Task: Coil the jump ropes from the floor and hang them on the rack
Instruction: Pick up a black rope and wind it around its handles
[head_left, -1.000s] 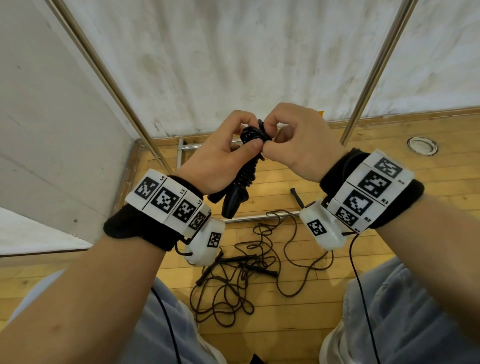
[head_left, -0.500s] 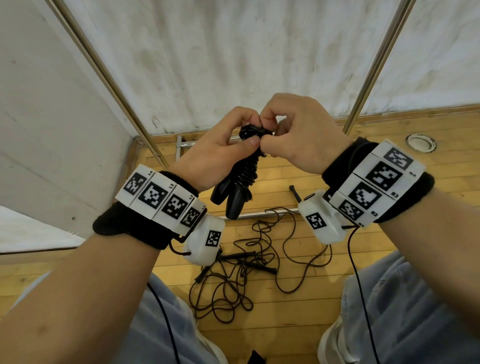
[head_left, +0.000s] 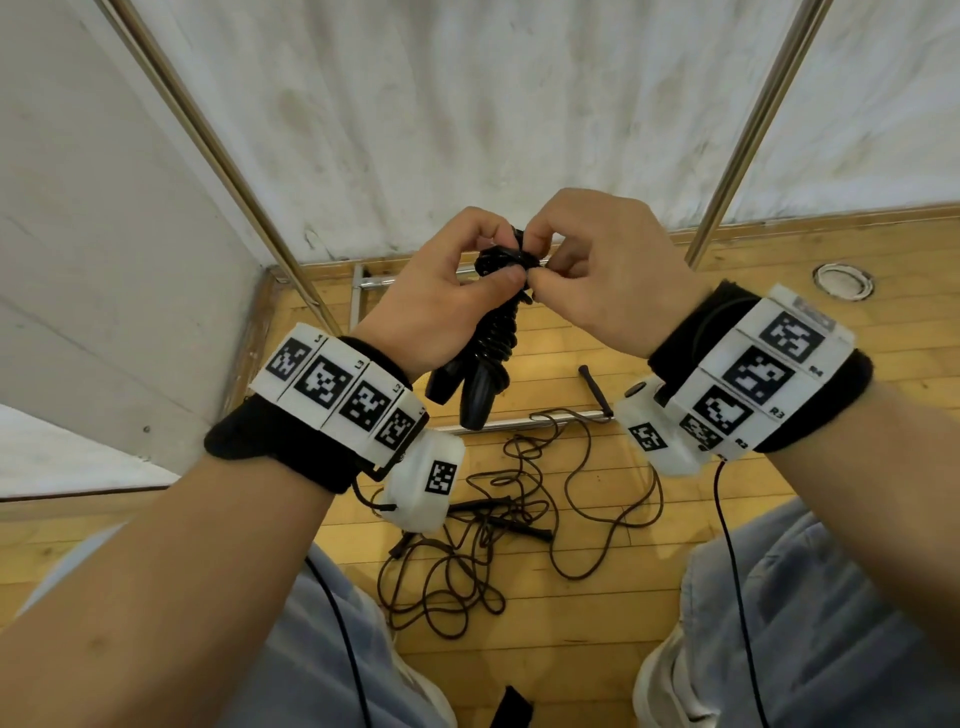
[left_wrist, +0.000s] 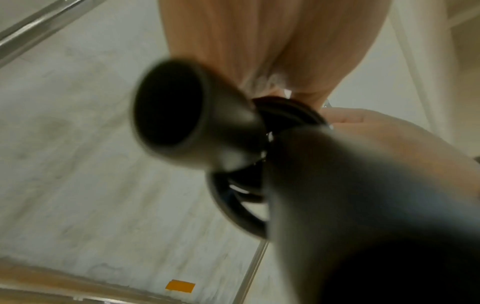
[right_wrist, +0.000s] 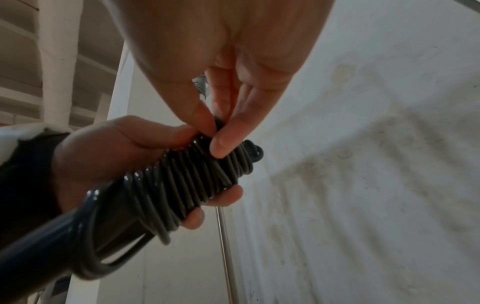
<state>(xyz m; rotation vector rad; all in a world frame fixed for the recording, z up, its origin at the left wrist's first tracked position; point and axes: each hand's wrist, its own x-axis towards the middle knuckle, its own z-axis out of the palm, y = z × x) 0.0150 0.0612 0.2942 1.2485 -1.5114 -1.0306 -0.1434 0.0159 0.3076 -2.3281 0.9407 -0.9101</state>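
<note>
Finishing off the coil, we clamp our left hand round the rope, cord wound over both handles, bundle hanging long axis downward and tilted toward us. Our right hand pinches the cord end at the top, thumb and forefinger shut on it, right where it must tuck under. More ropes lie tangled on the floor below, between our knees. The rack stands ahead, poles either side. From the right wrist we see the turns packed tight and the pinch itself; the head view hides that, and the left wrist gives only blurred handle butts.
</note>
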